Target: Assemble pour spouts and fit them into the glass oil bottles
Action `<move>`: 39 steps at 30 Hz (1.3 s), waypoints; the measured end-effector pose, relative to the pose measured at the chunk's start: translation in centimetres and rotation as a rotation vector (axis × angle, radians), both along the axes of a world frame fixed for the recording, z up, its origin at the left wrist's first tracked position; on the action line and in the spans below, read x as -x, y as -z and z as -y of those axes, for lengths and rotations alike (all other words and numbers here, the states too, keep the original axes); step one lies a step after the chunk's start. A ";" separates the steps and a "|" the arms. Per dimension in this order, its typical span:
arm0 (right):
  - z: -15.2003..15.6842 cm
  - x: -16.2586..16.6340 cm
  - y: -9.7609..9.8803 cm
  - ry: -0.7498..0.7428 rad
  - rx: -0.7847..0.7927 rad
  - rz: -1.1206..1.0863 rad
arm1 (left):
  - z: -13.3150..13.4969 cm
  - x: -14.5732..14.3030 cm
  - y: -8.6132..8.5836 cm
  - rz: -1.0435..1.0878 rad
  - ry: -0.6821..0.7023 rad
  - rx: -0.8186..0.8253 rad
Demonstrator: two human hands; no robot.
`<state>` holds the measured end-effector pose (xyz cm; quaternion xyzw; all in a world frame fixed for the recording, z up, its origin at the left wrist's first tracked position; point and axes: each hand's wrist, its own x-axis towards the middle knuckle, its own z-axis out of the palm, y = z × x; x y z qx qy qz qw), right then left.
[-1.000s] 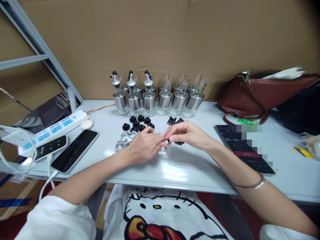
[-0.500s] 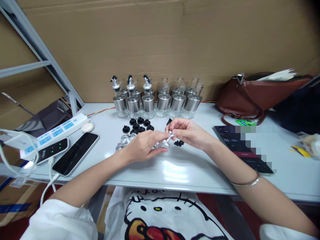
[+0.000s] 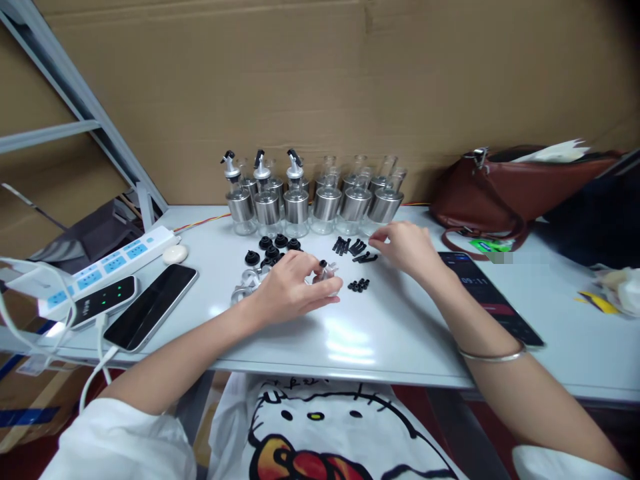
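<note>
With the worktop (image 3: 380, 340) read as a clock face, twelve at its far edge, a power strip (image 3: 113, 267) is seen at nine o'clock, and a dark-screened phone (image 3: 153, 308) is laid at eight. On to the silver parts (image 3: 243, 293), heaped beside the left hand (image 3: 290, 287), with black stoppers (image 3: 271, 253) clustered at eleven o'clock from them. And here a silver piece with a black tip (image 3: 329, 273) is gripped, the left fingers clamped around it, just above the worktop near the centre. Up at twelve, steel-banded glass bottles (image 3: 327, 203) are lined up in rows, three at the front left topped with spouts (image 3: 261, 172). From the gripped piece, slim black strips (image 3: 358, 248) are spread at one o'clock, small black pieces (image 3: 359, 286) grouped at four. Just beside the strips the right hand (image 3: 405, 247) is held, its fingertips drawn close; whether anything is pinched there cannot be told. At three o'clock a timer is shown on a flat device (image 3: 500, 300); at two, a brown bag (image 3: 530, 193) is propped.
</note>
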<state>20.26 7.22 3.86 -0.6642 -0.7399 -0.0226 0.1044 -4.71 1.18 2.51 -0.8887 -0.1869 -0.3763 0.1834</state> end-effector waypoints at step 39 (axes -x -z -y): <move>4.1 5.4 -0.3 -0.556 0.481 -1.253 | -0.2 -0.3 0.5 -0.099 -0.044 0.225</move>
